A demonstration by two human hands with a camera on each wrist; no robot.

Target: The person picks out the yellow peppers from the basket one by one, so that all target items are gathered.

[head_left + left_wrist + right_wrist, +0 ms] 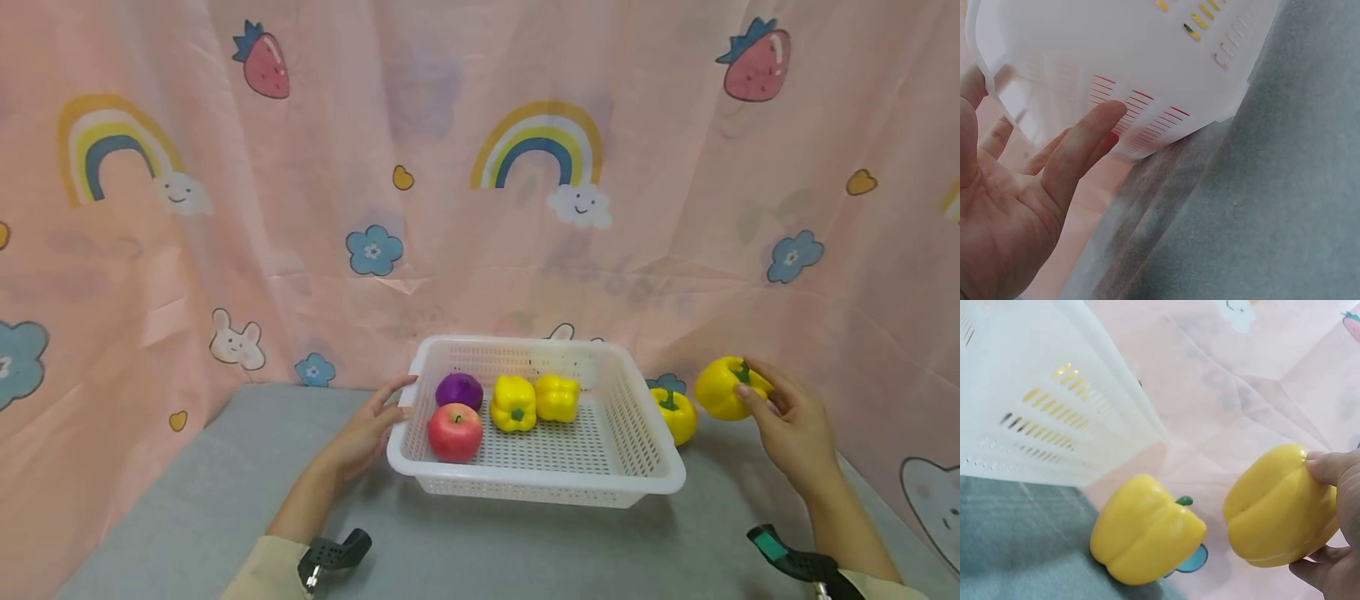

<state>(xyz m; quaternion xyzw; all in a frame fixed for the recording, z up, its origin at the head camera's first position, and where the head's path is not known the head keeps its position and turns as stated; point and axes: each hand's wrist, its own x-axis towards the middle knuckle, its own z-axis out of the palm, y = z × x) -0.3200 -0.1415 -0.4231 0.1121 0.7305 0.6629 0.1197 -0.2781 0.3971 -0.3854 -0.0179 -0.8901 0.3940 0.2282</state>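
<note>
The yellow bell pepper [720, 387] in the person's right hand [798, 425] is plump and glossy, its lobes split by deep grooves, its green stem turned towards the hand. It is held clear of the grey tabletop [225, 500], between 2 and 3 o'clock from the middle of the white plastic basket [540, 477].

Thumb and fingers pinch it near the stem end, the forearm reaching in from about 5 o'clock. Over at the basket's 9 o'clock side is the left hand [363, 437], fingers spread and fairly straight, the thumb and a fingertip on the rim and the others near the outer wall. Both arms wear beige sleeves [266, 567].

The basket has slotted sides and a floor of small holes. Looking down into it, I see a red apple [455, 433] at 8 o'clock and a round purple vegetable [459, 388] at 10, close to each other. Two more yellow peppers [513, 412] sit side by side between 11 and 1 o'clock, near the middle. A loose yellow pepper [678, 421], with a green stem, rests outside on the table, just beside the basket at 3 o'clock and a little apart from the held one. Behind it all, towards 12 o'clock, hangs a pink curtain [420, 100] printed with rainbows, strawberries and flowers.
</note>
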